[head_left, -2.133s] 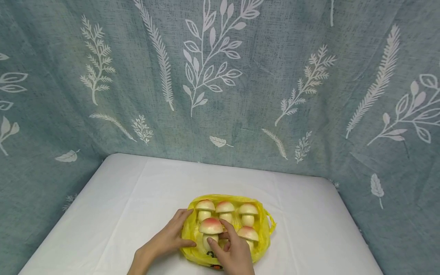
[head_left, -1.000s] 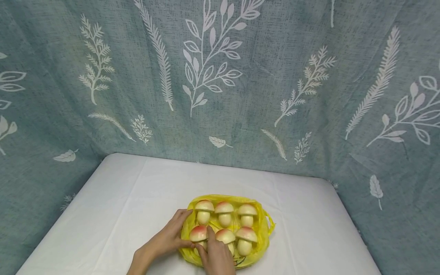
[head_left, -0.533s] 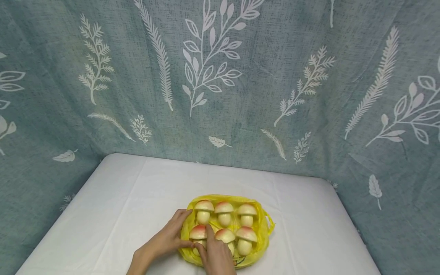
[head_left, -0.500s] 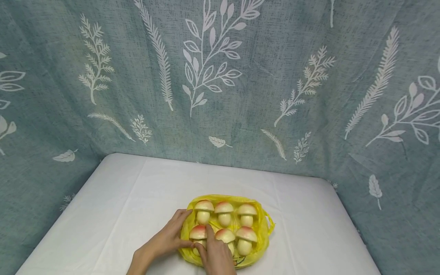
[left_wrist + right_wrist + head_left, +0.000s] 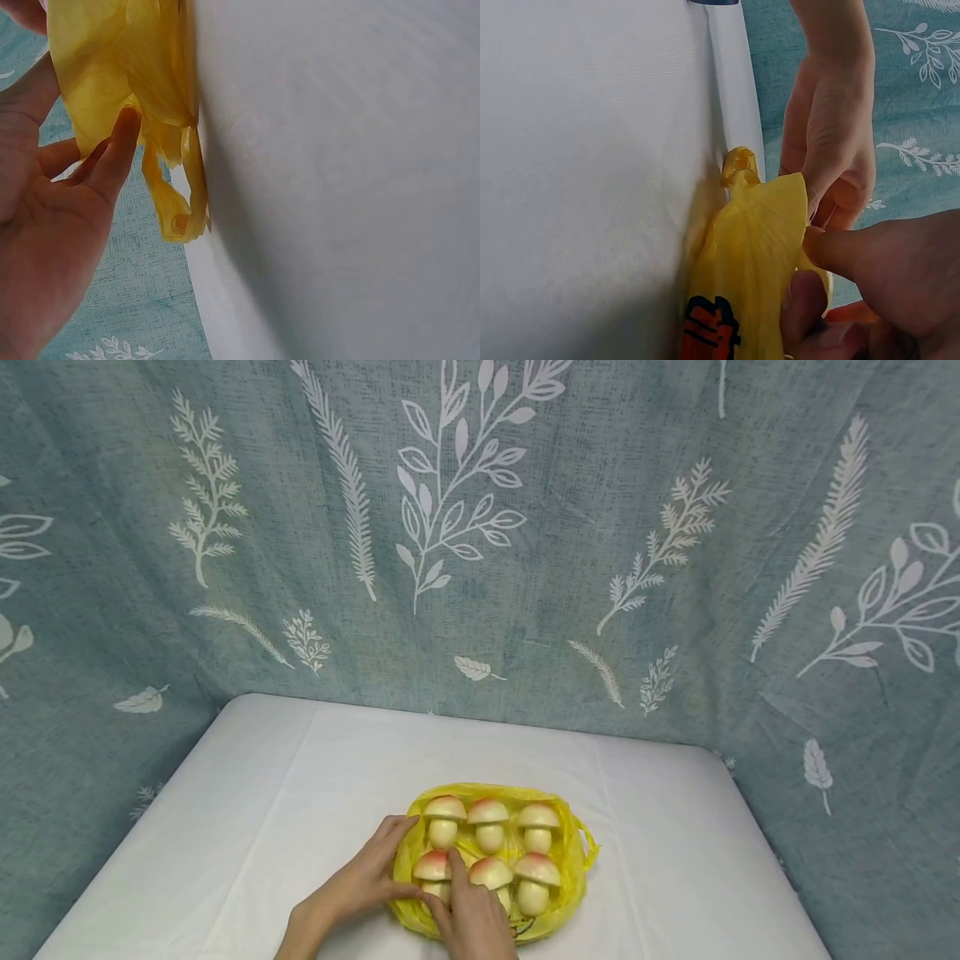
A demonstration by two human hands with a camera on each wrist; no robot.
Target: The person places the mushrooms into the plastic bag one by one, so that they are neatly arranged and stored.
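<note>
A yellow plastic bag (image 5: 576, 881) lies spread wide, with several cream mushrooms with pink-tipped caps standing in it in two rows. My left hand (image 5: 371, 868) holds the bag's left end, thumb at the front rim and fingers farther back. In the left wrist view, a fingertip presses the bag's side (image 5: 97, 75). My right hand (image 5: 480, 918) grips the front-left mushroom (image 5: 431, 864), index finger at its cap and thumb at its stem. The front-middle mushroom (image 5: 491, 871) is partly hidden behind that hand. The front-right mushroom (image 5: 534, 885) stands untouched.
The bag rests on a white-covered table (image 5: 330, 777). A bag handle (image 5: 590, 845) loops out on the right. Behind and beside the table hangs a blue-green curtain (image 5: 540, 568) with white leaf patterns. A dark blue edge (image 5: 715, 1) shows in the right wrist view.
My right hand has lowered the mushroom from above the bag into the front-left spot, moving left. Over the last second, the hands and mushrooms have stayed nearly still.
</note>
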